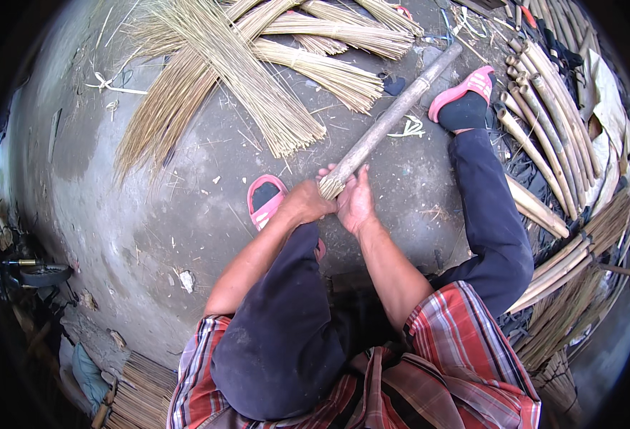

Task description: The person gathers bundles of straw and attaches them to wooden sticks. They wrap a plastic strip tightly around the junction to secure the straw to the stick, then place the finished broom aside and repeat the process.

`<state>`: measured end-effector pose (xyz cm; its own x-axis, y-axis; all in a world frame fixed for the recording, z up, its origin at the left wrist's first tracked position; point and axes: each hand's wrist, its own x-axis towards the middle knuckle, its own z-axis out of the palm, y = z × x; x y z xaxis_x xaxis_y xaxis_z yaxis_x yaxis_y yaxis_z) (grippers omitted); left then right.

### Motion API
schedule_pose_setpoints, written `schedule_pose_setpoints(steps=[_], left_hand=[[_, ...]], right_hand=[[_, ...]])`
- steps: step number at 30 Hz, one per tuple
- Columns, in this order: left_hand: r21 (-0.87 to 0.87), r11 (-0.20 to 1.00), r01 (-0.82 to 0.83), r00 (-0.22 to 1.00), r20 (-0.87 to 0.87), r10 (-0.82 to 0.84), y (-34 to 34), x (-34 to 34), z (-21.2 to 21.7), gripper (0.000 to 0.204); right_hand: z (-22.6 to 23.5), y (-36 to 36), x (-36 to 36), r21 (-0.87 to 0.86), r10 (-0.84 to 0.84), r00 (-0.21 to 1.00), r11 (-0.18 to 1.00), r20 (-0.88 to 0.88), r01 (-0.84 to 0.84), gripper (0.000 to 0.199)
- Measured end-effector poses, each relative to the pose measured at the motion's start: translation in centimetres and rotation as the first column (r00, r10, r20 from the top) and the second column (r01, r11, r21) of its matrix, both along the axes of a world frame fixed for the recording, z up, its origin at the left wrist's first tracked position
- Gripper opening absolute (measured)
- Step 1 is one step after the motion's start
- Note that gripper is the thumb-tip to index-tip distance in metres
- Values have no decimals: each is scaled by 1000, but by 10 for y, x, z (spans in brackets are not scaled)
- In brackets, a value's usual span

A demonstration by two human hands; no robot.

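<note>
Several bundles of dry straw-coloured broom fibres lie fanned and crossed over the grey concrete floor ahead of us, the biggest things in view. To our right a row of pale bamboo poles lies side by side along the floor's edge, with more poles and fibre sheaves stacked below them. Our legs, in dark trousers, reach forward under a red plaid cloth across the lap; the right foot wears a pink sandal well out ahead, beside the poles, and the left foot's pink sandal sits nearer, just left of our hands.

A long bamboo handle slants from the upper right down to the middle of the view, its far end resting on the floor near the right sandal. At its near end a short tuft of fibres pokes out. Our left hand is closed around that tufted end from the left, and our right hand presses against it from the right, fingers curled up along the handle; the two hands are close together, touching the same end.
</note>
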<state>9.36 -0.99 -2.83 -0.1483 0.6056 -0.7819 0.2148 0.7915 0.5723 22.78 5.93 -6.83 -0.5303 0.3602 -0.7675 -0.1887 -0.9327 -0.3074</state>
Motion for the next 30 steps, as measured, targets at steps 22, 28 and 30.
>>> schedule_pose_setpoints(steps=[22,28,30], left_hand=[[-44,998,42,999,-32,-44,-5,-4,-17,36],[-36,992,123,962,-242,-128,1,-16,-7,39],[-80,994,70,973,-213,-85,4,-15,-2,39]], right_hand=[[35,21,3,258,397,744,763,537,-593,64],[147,153,96,571,215,642,314,736,-759,48],[172,207,144,534,82,563,230,823,-814,40]])
